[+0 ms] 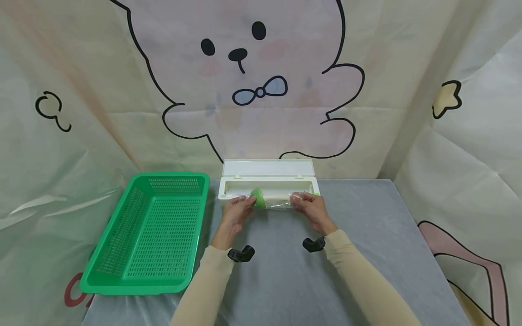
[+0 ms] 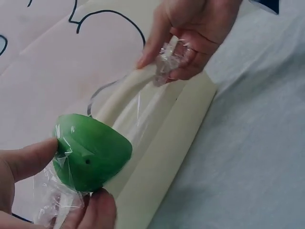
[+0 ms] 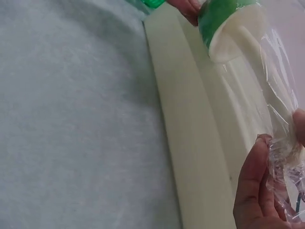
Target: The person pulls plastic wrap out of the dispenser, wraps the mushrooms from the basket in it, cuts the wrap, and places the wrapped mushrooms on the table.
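Note:
Both hands hold a mushroom-shaped piece [image 1: 258, 198] with a green cap and a cream stem, wrapped in clear plastic. The left hand [image 1: 236, 215] grips the green cap end, thumb on one side and fingers on the other. At the stem end, the right hand [image 1: 311, 210] pinches the bunched plastic wrap [image 2: 167, 59]. The piece lies sideways between the hands, over the front of a long white box [image 1: 315, 184]. The box's hinged lid [image 1: 269, 167] stands open at the back. In the right wrist view, the hollow underside of the cap [image 3: 224, 40] shows around the stem.
A green plastic basket [image 1: 200, 235] with slotted walls stands on the left of the grey-covered table [image 1: 277, 280]. Printed cloth [image 1: 391, 54] hangs behind and along both sides. Each wrist carries a black camera band [image 1: 240, 254].

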`<state>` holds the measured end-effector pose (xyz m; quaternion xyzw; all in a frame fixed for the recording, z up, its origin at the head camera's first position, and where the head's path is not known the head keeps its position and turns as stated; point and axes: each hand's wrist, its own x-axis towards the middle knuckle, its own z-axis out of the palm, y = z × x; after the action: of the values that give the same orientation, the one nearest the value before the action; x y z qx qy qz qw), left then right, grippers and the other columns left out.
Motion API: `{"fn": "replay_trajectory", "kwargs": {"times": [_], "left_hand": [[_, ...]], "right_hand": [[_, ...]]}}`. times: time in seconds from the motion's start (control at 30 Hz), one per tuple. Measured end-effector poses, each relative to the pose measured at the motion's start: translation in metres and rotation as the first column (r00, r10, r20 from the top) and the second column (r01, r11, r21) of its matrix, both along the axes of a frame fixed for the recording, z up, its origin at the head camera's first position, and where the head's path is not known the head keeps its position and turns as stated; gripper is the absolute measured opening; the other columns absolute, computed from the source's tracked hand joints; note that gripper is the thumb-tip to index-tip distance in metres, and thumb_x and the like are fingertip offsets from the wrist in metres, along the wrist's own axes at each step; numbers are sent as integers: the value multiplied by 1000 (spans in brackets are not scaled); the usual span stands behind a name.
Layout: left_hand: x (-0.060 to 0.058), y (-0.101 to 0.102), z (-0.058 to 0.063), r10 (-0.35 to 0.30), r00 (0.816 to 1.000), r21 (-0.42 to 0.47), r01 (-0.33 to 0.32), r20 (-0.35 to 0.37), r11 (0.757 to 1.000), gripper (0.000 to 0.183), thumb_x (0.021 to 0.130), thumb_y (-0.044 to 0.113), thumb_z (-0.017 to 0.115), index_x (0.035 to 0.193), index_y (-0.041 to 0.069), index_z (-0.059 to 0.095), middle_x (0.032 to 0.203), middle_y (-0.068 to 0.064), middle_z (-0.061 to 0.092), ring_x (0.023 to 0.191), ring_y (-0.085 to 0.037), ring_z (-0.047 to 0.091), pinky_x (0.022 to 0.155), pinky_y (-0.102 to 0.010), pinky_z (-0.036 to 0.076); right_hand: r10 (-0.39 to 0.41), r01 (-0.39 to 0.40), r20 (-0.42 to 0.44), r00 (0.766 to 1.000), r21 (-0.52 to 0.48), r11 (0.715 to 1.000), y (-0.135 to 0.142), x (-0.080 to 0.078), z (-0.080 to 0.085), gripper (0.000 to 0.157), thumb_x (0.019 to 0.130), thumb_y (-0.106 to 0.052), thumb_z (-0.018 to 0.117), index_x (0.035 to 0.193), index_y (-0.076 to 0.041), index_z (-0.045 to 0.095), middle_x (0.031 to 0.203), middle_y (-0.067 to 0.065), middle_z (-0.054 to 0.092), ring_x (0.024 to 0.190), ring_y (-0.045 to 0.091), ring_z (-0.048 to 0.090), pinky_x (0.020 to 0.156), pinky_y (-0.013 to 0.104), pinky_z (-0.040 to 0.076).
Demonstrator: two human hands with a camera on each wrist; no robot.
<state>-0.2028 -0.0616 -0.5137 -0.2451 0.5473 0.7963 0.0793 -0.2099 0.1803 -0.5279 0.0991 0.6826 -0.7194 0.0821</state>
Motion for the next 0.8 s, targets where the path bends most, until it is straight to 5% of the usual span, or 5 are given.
{"fn": "replay_trajectory", "kwargs": {"times": [0.23,0.8], "left_hand": [[-6,0,19,-33,991,-48,27,-132,998,42,88,2,79,117,-7,49,112,-12,49,88,-14,65,93,-39,56],[-18,-2,52,-6,977,-3,5,-215,1000,33,87,-1,79,103,0,50,106,-9,51,83,-12,65,93,-38,56]], "right_hand": [[38,-38,-47,998,-1,999,3,-8,14,42,97,-12,70,129,13,60,100,2,71,84,10,71,84,28,58],[32,-34,-85,996,-20,999,3,-17,51,39,96,-10,71,128,12,61,101,4,69,86,10,71,86,30,58]]}}
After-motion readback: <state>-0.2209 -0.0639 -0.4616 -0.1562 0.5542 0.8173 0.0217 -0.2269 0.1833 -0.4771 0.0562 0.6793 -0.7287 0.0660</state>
